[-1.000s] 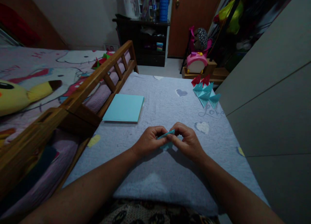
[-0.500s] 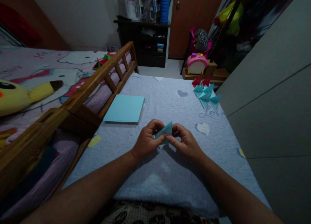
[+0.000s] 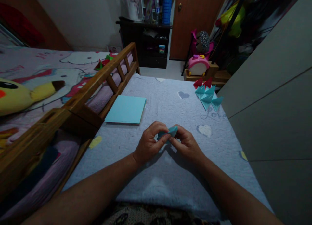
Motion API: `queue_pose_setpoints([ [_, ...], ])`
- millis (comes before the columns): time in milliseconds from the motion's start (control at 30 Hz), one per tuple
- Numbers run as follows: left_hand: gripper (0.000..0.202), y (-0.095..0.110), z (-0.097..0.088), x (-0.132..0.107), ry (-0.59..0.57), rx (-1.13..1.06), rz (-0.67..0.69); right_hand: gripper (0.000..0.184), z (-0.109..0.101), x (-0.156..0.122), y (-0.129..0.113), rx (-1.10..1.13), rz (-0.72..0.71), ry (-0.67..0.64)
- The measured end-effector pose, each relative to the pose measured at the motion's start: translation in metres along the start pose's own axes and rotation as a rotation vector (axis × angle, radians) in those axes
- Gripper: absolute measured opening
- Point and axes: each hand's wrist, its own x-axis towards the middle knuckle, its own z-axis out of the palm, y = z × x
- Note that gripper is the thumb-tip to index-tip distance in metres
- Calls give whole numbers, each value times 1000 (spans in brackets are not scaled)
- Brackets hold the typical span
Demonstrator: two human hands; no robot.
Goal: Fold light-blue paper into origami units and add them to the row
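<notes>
A small piece of folded turquoise origami paper [image 3: 172,131] is held between my two hands above the bed sheet. My left hand [image 3: 151,141] pinches its left side, thumb in front and fingers curled behind. On the other side my right hand [image 3: 187,142] grips it, with the two thumb tips close together at the lower middle. My fingers cover much of the paper, so its full shape is hidden. To the left, beyond my hand, lies a flat stack of square turquoise paper [image 3: 126,109].
Several folded turquoise origami pieces [image 3: 207,95] and red ones [image 3: 198,83] sit at the far right of the bed sheet [image 3: 165,103]. A wooden bed rail [image 3: 97,78] runs along the left, and a pale cabinet [image 3: 273,98] stands along the right.
The folded paper has tilted: its raised point has dropped and leans right. My left fingers have come over its left part. Both hands stay in nearly the same place.
</notes>
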Motion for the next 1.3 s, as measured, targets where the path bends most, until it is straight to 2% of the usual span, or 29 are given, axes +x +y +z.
queue_pose_setpoints([
  [233,7,1,3,-1,32,48,44,12,0,-1,2,-32,-53,31],
  [467,10,3,2,-2,57,119,71,12,0,-1,3,-161,-140,3],
  [767,12,2,0,-1,86,158,170,11,1,-1,11,-326,-257,-44],
  [1300,13,5,0,-1,75,150,189,13,-1,-1,10,-388,-299,-109],
])
